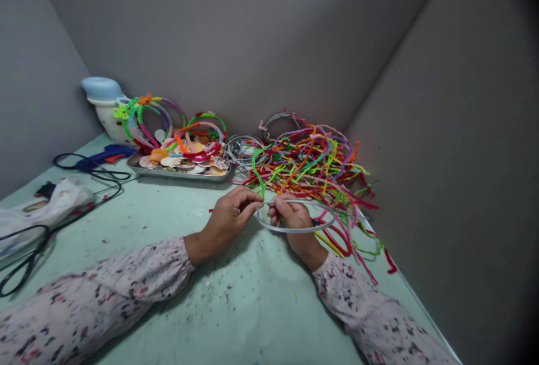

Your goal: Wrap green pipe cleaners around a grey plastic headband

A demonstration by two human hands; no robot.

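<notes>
Holding grey ring (pixel 290 230) over green table (pixel 227 320)

Pinching lower end of green pipe cleaner (pixel 255 164) between thumb and index of left hand (pixel 231 213), right at ring's left end; not making out whether also gripping ring there. Gripping grey ring with right hand (pixel 297 222) just beside, pressing thumb on top, curling other fingers below. Working just in front of pile of pipe cleaners (pixel 311 154). Seeing metal tray (pixel 181 175) of shells (pixel 170 161) farther back on left, coil of wire (pixel 236 151) between tray and pile.
</notes>
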